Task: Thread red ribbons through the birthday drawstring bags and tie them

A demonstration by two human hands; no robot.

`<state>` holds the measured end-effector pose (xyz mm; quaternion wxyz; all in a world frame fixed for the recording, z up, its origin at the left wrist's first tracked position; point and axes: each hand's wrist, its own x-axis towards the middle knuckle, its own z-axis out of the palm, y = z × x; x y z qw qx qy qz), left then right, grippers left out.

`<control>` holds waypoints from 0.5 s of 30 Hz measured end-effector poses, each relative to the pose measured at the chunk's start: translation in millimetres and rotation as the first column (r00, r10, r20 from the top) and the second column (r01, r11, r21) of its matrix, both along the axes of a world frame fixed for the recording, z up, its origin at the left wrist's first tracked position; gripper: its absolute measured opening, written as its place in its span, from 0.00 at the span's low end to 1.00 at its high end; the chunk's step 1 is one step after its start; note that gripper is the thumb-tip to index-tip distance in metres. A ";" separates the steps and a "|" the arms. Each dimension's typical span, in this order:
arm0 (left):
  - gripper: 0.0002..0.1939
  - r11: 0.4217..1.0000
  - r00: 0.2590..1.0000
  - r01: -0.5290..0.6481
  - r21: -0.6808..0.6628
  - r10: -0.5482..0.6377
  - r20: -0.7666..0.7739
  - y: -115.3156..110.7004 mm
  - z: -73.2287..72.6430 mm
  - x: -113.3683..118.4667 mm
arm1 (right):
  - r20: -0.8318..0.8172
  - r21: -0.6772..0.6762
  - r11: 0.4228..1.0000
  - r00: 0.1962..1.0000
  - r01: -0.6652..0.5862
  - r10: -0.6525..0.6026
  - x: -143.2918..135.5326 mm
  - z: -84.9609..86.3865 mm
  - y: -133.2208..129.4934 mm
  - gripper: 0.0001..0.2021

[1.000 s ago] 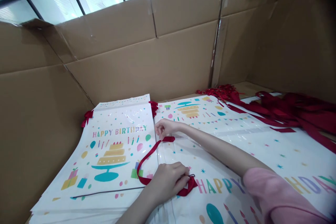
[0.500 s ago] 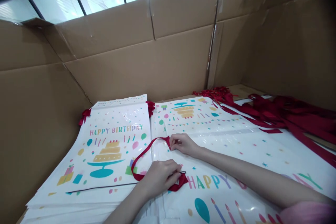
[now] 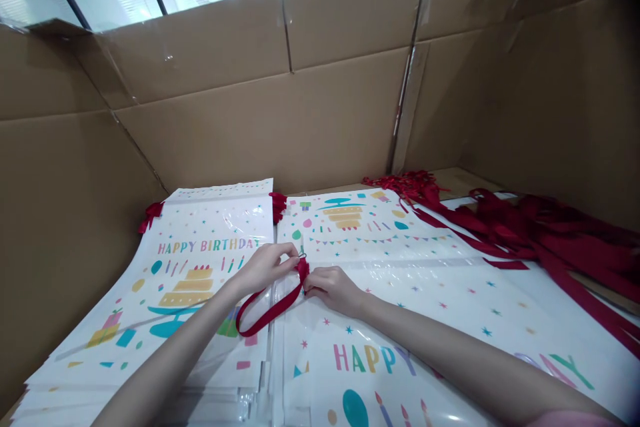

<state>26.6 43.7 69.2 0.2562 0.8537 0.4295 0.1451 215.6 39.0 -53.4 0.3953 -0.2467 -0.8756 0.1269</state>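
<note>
My left hand (image 3: 267, 265) is closed in a pinch at a small dark wire loop (image 3: 302, 255), the end of a thin rod mostly hidden by the hand. The red ribbon (image 3: 273, 315) bends in a curve below, and its upper end reaches the loop and my left fingertips. Beside it, my right hand (image 3: 336, 289) pinches the ribbon just under the loop. Both hands are over the seam between two glossy printed birthday bags: the left bag (image 3: 193, 223) tops a stack, and the right bag (image 3: 425, 300) lies spread flat.
Cardboard walls (image 3: 260, 127) rise behind and at both sides. Loose red ribbons (image 3: 550, 227) lie in a heap at the right, beside a tangle of thin red strips (image 3: 410, 183). Red ribbon bunches (image 3: 151, 215) stick out at the left stack's back corners.
My left hand has moved up and away with the rod, bringing its loop beside my right hand. The right hand has shifted slightly left and down. The ribbon's curve now hangs below the hands.
</note>
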 end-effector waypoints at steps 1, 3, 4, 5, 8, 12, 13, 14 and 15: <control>0.12 0.997 0.998 0.062 -0.053 -0.062 0.005 11.8 0.0 4.3 | 0.002 0.006 1.000 1.000 0.003 -0.003 -0.2 -0.2 -0.1 0.06; 0.11 0.971 0.984 0.178 -0.162 -0.175 0.035 33.7 -5.5 14.2 | -0.003 0.022 1.000 1.000 0.000 0.000 -0.3 -1.0 0.1 0.07; 0.11 0.952 0.976 0.220 -0.211 -0.213 0.053 43.4 -10.1 19.1 | -0.007 0.031 0.999 1.000 -0.007 0.007 -0.3 -1.8 0.6 0.07; 0.11 0.933 0.968 0.250 -0.258 -0.240 0.068 51.9 -15.2 23.6 | -0.009 0.037 0.999 1.000 -0.013 0.013 -0.3 -2.8 1.2 0.07; 0.10 0.881 0.956 0.292 -0.371 -0.281 0.083 69.3 -29.3 32.6 | 0.003 0.037 0.999 1.000 -0.019 0.019 0.4 -7.2 3.6 0.07; 0.09 0.866 0.956 0.289 -0.409 -0.285 0.074 76.0 -38.8 32.7 | 0.033 0.005 1.000 0.999 -0.011 0.011 2.1 -11.0 5.1 0.07; 0.09 0.872 0.959 0.280 -0.401 -0.274 0.073 76.3 -39.8 31.4 | 0.034 -0.003 1.000 0.999 -0.011 0.011 2.5 -10.7 5.0 0.07; 0.09 0.879 0.962 0.270 -0.394 -0.264 0.070 76.5 -40.4 30.1 | 0.035 -0.008 1.000 0.999 -0.015 0.015 2.8 -9.9 4.6 0.08; 0.08 0.883 0.964 0.262 -0.390 -0.257 0.066 76.7 -40.9 28.8 | 0.034 -0.012 1.000 0.999 -0.021 0.022 3.1 -8.6 4.1 0.08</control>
